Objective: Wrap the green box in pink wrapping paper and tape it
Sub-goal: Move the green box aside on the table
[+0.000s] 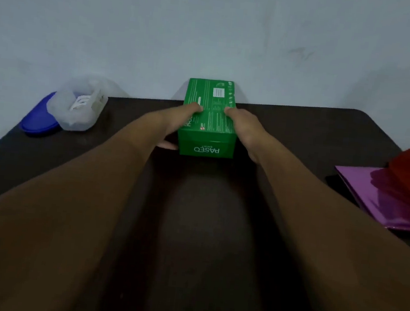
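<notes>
Head view: both hands, left hand (176, 127) and right hand (244, 131), clasp green box (209, 120) between them, long axis pointing away; pink wrapping paper (394, 200) off right.

Dark brown table (290, 129) with rounded far corner, pushed against a plain pale grey-blue wall (162, 24). Faint scuff marks on wall, upper right. Dim, even lighting; soft shadow across near tabletop.
</notes>
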`<state>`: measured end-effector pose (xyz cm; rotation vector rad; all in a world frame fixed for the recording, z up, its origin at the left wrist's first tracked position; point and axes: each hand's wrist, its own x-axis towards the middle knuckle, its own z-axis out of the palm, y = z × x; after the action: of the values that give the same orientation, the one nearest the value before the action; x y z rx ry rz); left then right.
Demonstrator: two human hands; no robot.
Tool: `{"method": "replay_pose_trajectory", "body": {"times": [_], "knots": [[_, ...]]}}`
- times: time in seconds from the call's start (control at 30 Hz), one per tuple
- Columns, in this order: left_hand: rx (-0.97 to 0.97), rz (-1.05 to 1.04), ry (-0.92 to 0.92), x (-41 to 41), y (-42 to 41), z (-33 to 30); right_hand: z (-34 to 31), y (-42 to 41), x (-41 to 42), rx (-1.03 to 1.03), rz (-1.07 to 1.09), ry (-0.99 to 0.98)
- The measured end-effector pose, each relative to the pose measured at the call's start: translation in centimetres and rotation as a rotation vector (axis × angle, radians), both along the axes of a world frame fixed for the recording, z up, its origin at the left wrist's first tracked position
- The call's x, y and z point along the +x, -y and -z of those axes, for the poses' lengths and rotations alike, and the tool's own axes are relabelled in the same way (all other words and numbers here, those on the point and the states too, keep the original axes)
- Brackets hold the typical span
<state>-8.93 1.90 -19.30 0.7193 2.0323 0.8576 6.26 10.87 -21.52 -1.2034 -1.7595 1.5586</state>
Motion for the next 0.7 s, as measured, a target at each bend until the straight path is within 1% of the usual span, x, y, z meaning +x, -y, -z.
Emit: {"method": "replay_pose_trajectory", "body": {"times": [0.13, 0.23, 0.37, 0.47, 0.6, 0.7], "knots": [[0.017, -0.019, -0.123, 2.1, 4.1, 0.5, -0.7, 4.5, 2.8, 0.054, -0.097, 0.065], [0.07, -0.026, -0.15, 5.1, 9.4, 0.8, -1.1, 9.9, 6.1, 0.144, -0.131, 0.135], [0.072, -0.027, -0.157, 10.5, 17.5, 0.6, -1.6, 18.3, 11.5, 0.121, -0.143, 0.127], [0.08, 0.018, -0.213, 13.8, 22.1, 0.0, -2.9, 22.7, 14.5, 0.185, -0.185, 0.186], [0.104, 0.076, -0.201, 14.8, 23.6, 0.3, -3.7, 24.3, 15.9, 0.186, -0.151, 0.234], [0.064, 0.114, -0.219, 13.8, 22.1, 0.0, -3.4, 22.0, 15.4, 0.169, -0.094, 0.256]]}}
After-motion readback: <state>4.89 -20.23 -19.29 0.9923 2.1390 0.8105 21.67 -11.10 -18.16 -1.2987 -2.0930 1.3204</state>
